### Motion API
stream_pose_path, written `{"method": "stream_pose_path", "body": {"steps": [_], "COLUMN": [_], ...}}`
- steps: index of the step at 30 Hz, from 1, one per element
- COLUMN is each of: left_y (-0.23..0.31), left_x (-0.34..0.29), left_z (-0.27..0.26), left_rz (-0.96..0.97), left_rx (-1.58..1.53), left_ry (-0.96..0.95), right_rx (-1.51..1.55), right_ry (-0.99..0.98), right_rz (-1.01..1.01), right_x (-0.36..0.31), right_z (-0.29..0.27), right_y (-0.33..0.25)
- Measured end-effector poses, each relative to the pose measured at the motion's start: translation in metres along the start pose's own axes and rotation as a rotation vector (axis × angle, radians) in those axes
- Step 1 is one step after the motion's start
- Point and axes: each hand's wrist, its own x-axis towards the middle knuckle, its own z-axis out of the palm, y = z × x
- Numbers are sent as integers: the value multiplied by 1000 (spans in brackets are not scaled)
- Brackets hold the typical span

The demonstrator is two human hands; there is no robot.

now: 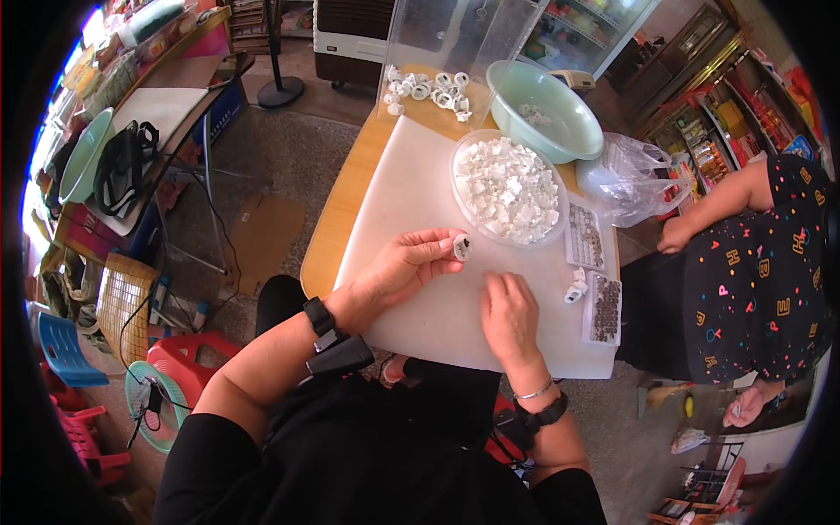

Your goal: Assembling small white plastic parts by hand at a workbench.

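Note:
Between the thumb and fingers of my left hand [401, 265] is a small round white plastic part [461, 248] with dark bits on its face. My right hand [510, 319] is over the white board [437, 328], a little to the right of that part. Its fingers are curled down and close together, and what they hold, if anything, is hidden. Beyond my hands stands a round tub [457, 194] heaped with white plastic pieces [512, 188]. A few loose white parts [576, 287] lie right of my right hand, beside two trays of small dark pieces, a nearer tray [604, 308] and a farther tray [584, 236].
White ring-shaped parts [429, 90] are grouped at the table's far end, by a clear plastic box [455, 35]. A pale green basin [547, 109] and a clear plastic bag [630, 179] are at the far right. Another person [752, 271] stands close on the right. A red stool [188, 359] is at left.

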Motion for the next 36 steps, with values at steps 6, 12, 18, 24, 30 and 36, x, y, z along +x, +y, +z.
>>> {"method": "stream_pose_path", "body": {"steps": [6, 12, 18, 24, 30, 36], "left_y": [1, 3, 1, 3, 3, 0], "left_x": [0, -1, -1, -2, -6, -5], "left_z": [-1, 0, -2, 1, -1, -3], "left_rz": [-2, 3, -10, -28, -59, -72], "left_rx": [-30, -11, -15, 11, -1, -15], "left_ry": [-27, -36, -43, -59, -156, -247], "right_rx": [433, 331, 557, 1201, 1417, 1357], "right_ry": [-28, -149, -95, 24, 125, 147], "right_rz": [372, 127, 316, 666, 669, 579], "right_x": [4, 8, 4, 6, 12, 17], "right_z": [-15, -3, 1, -18, -43, -37], "right_y": [15, 11, 11, 7, -25, -39]}}
